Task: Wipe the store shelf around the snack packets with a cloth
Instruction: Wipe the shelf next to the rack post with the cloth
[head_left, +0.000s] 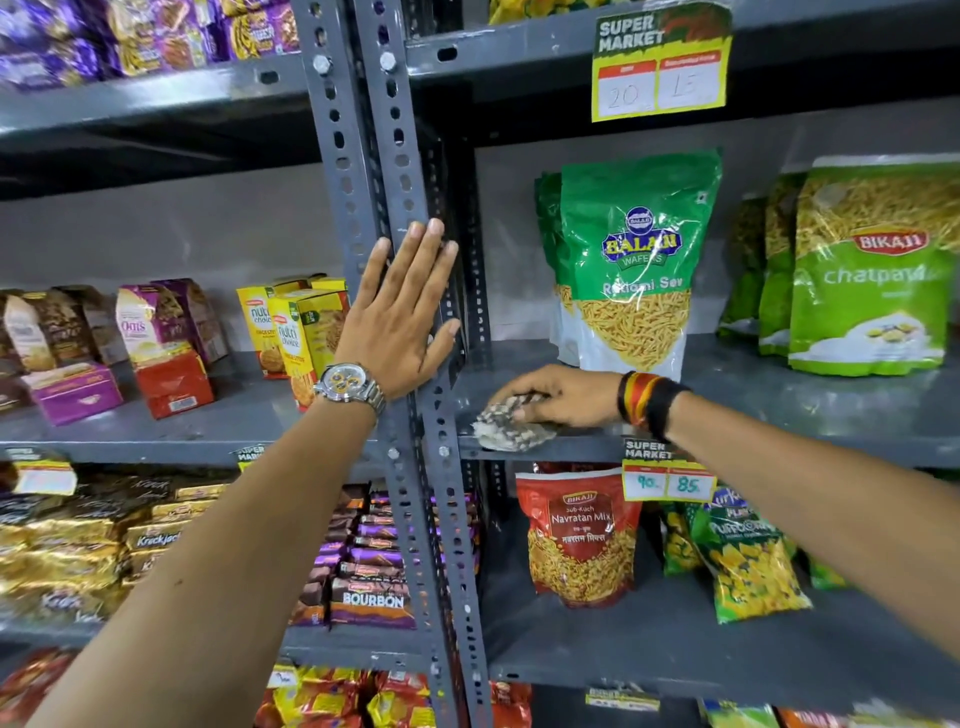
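R hand grips cloth at shelf front-L corner; L hand open, flat on upright. Risk: wiping rightwd/back w/ forearm near green sev packet could tip it.

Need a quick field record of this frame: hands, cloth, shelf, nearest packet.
left hand: open, flat against the upright post
right hand: presses the cloth on the shelf
cloth: bunched, at the shelf's front left corner
shelf: grey metal, bare at front
nearest packet: green Balaji sev bag, upright behind the right hand
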